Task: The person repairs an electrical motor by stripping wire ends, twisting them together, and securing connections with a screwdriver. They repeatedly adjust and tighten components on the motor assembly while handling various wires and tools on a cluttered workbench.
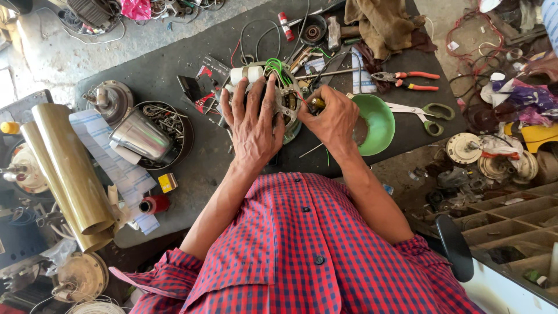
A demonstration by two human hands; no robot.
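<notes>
The left hand (254, 129) lies flat, fingers spread, steadying the round grey metal motor stator (283, 99) on the dark worktop (174, 64); the right hand (332, 119), fingers clenched on a small brass-tipped tool (317, 103), works at its rim; wiring work seems in hand, calling for a steady hold beside the green wires (275, 67).

motor (285, 102) left of bowl (381, 119), scissors (427, 111) right

Small packages scattered across a dark grey workshop tabletop (174, 75).
A small yellow cardboard box (168, 182) lies near the tabletop's near-left edge, just beside a long white printed paper strip with blue markings (113, 163). A black card package with red marks (204, 78) sits left of centre; a pink plastic bag (136, 8) lies on the floor beyond.
</notes>
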